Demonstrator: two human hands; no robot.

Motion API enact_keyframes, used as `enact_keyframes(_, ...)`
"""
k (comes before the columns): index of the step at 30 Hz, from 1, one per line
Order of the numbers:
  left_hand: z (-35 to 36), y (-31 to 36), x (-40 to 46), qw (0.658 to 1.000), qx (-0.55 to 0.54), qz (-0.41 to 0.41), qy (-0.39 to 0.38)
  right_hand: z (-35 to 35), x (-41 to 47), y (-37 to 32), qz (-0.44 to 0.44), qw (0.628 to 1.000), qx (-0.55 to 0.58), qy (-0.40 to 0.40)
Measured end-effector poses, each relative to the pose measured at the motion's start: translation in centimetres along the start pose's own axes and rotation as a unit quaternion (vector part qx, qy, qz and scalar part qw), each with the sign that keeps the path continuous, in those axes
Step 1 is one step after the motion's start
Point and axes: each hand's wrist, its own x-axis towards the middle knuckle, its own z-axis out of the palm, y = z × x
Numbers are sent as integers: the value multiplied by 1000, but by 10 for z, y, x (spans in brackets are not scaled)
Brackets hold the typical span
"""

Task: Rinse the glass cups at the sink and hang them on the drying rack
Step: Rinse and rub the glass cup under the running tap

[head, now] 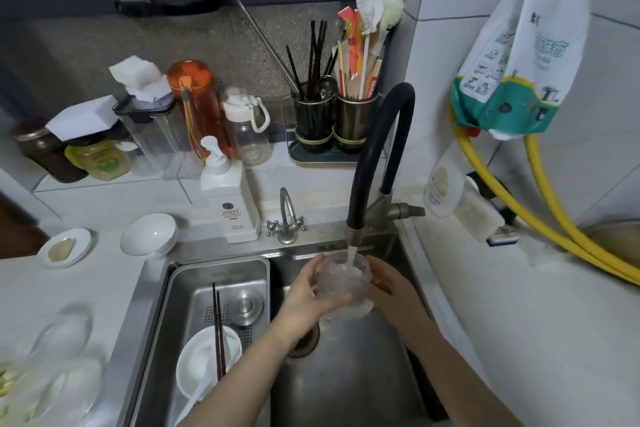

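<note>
Both forearms reach over the sink [346, 392]; left hand [304, 295] and right hand [391, 291] cup a clear, ribbed glass cup [343, 281], fingers curled round it, directly under the black faucet's [374, 156] running stream.

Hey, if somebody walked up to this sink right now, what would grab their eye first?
Probably the glass cup held by both hands, left hand and right hand, under the water running from the black faucet over the sink. Next, the bright yellow hoses on the right wall and the orange bottle on the ledge at the back left.
</note>
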Motion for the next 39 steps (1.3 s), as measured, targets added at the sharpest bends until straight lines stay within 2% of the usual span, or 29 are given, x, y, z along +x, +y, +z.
enact_keyframes(4, 1, 8, 8, 999, -14, -40, 24, 2, 10, -4, 32, 999, -2, 40)
enact_keyframes(8, 5, 5, 16, 995, -34, -85, 45, -6, 2, 2, 45, 999, -3, 15)
enact_keyframes(11, 6, 9, 20, 994, 32, -91, 50, -5, -2, 7, 72, 997, -7, 10)
enact_keyframes(13, 9, 10, 21, 990, 108, -86, 41, -4, 2, 9, 86, 994, -36, 51)
enact_keyframes(17, 11, 7, 16, 977, 209, -37, 0, -4, 19, 5, 119, 984, -103, 86)
enact_keyframes(21, 4, -2, 2, 966, 248, 64, -30, -8, 33, -7, 202, 975, -51, 83)
enact_keyframes(24, 0, -5, -7, 930, 329, 162, -13, -6, 37, -15, 254, 966, -2, 54)
enact_keyframes(27, -3, -9, -7, 868, 440, 231, 12, 0, 40, -17, 279, 959, 39, 32)
enact_keyframes(29, -4, -9, -7, 842, 485, 236, 17, 2, 40, -16, 275, 960, 51, 34)
enact_keyframes(31, -6, -7, -6, 837, 498, 227, 19, 3, 39, -15, 254, 965, 56, 26)
enact_keyframes(39, -5, 4, -2, 862, 465, 204, -7, -4, 25, 0, 131, 990, 49, -35)
